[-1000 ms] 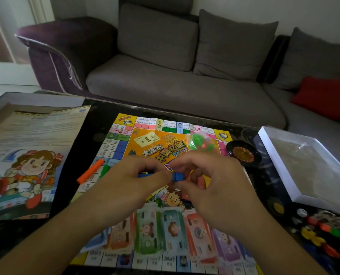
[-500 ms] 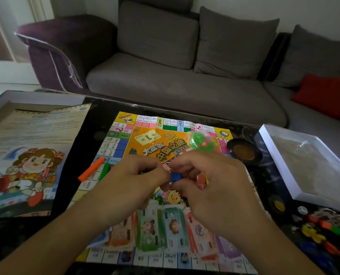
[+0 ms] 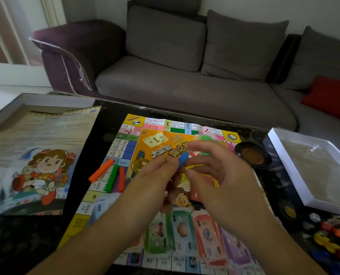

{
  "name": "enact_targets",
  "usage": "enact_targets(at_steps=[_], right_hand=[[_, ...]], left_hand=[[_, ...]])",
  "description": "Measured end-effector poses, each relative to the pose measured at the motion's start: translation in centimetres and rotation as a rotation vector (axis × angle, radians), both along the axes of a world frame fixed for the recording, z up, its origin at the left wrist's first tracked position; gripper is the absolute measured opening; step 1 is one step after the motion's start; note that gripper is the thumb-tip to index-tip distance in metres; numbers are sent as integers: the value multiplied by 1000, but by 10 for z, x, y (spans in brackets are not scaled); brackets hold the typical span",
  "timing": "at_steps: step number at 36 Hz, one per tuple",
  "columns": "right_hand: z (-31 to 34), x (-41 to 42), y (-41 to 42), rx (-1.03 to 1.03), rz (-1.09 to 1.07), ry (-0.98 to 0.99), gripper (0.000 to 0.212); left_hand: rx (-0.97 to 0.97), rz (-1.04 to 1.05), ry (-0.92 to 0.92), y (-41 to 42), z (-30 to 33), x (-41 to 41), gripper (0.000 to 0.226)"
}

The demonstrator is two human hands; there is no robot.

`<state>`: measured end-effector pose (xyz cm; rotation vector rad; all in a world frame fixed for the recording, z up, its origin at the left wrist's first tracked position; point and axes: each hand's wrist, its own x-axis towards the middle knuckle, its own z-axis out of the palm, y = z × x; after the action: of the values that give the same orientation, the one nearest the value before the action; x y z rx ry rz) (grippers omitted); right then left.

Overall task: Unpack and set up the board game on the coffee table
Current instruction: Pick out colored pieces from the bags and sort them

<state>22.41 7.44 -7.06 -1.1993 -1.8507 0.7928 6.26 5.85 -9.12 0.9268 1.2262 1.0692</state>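
**Head view: both hands meet on a blue piece above the game board**

Head camera looks down on a dark glossy coffee table (image 3: 109, 120) with a colourful paper game board (image 3: 157, 139) spread flat at its middle. Above the board's centre the left hand (image 3: 155, 177) and the right hand (image 3: 220, 175) come together. The left hand pinches a small blue plastic piece (image 3: 183, 158) between thumb and fingertips, its other fingers curled under. The right hand's fingers are bent towards the same piece; motion blur hides whether they grip it, so its hold cannot be told.

At 9 o'clock from the hands, three plastic sticks lie on the board's left edge: an orange stick (image 3: 101, 170), a green stick (image 3: 112, 178) beside it, and a red stick (image 3: 121, 179) just right of the green. Rows of paper play money (image 3: 187, 235) in green, red and purple lie along the board's near edge at 6 o'clock, partly under the forearms.

At 9 o'clock, further out, a printed sheet with a cartoon girl (image 3: 40, 155) rests in the shallow grey box lid (image 3: 46, 100). At 2 o'clock a round black spinner dish (image 3: 252, 155) sits just off the board's corner, and beyond it, at 3 o'clock, the white-rimmed box tray with clear plastic wrap (image 3: 312, 171). A heap of small coloured tokens (image 3: 332, 239) lies at 4 o'clock. A grey fabric sofa (image 3: 185, 86) with a red cushion (image 3: 332, 96) stands at 12 o'clock behind the table.
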Motion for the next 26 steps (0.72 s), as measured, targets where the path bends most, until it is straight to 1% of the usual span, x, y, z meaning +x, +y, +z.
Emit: enact_targets(at_steps=[2,4,7,9,13,16,18,20,21,24,25,26], right_hand=[[-2,-1,-2,17,57,-142,59],[-4,-2,-3,65,99,-324,72],[-8,-7,-2,72,147,-479,87],[-12,-10,-2,68,154,-503,88],[-15,-14,-2,71,130,-504,83],[-18,-15,1,38,106,-449,88],[-20,-16,6,24,86,-430,91],[-23,-23,14,2,84,-463,91],[-25,-28,19,-23,91,-486,90],[-35,-48,34,-106,139,-536,89],[-39,-57,40,-134,161,-550,88],[-43,-66,45,-154,182,-566,88]], left_hand=[[-24,46,-30,-1,-4,4,30],[-40,80,-25,0,-8,5,30],[-57,77,-33,0,-10,5,28],[-67,70,-18,-2,-11,7,28],[-90,59,36,-1,-13,6,25],[-152,34,89,9,-11,-1,26],[-171,-12,227,16,-6,-10,29],[-131,-14,384,21,-3,-26,26],[-96,9,487,23,-1,-37,24],[-14,52,870,30,-2,-74,16],[-14,63,969,33,-4,-85,16],[-41,61,1060,37,-7,-95,22]])
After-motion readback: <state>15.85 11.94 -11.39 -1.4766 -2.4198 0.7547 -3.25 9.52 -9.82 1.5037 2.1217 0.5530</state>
